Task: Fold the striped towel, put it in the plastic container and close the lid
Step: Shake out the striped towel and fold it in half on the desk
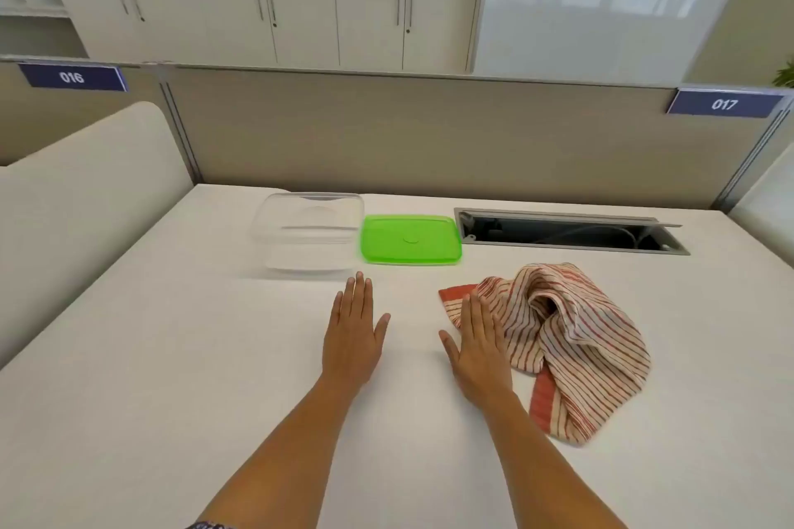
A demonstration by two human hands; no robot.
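A crumpled towel with red and cream stripes lies in a heap on the white desk, right of centre. A clear plastic container stands open and empty at the back, left of centre. Its green lid lies flat on the desk just to the right of it. My left hand rests flat on the desk, palm down, just in front of the container. My right hand also lies flat, palm down, its outer edge against the towel's left side. Neither hand holds anything.
A cable slot with a raised flap is cut into the white desk at the back right. A beige partition with number tags 016 and 017 closes the far edge. A cream side panel stands on the left.
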